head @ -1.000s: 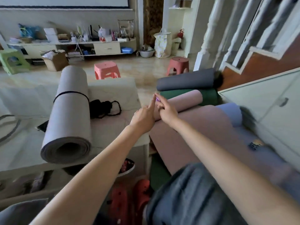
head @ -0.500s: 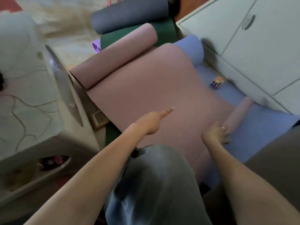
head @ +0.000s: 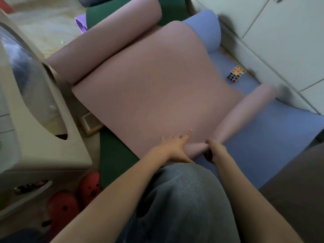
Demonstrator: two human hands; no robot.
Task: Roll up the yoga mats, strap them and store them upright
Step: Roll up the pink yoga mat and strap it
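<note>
A pink yoga mat (head: 157, 88) lies spread out before me, curled into a roll at its far end and into a thin roll (head: 245, 111) along its near right edge. My left hand (head: 175, 146) rests with straight fingers on the mat beside the near end of the thin roll. My right hand (head: 213, 149) curls over that same end. Under the pink mat lie a blue mat (head: 263, 141) and a green mat (head: 114, 155).
A low pale table (head: 43, 128) stands close on the left, with red slippers (head: 75, 199) under it. White cabinet doors (head: 289, 41) run along the right. A small colour cube (head: 235, 74) sits on the blue mat. My grey-trousered knee fills the foreground.
My view has dropped from the room to the mat. Both hands came back from the far roll to the near edge, and the right hand has closed over the thin roll's end.
</note>
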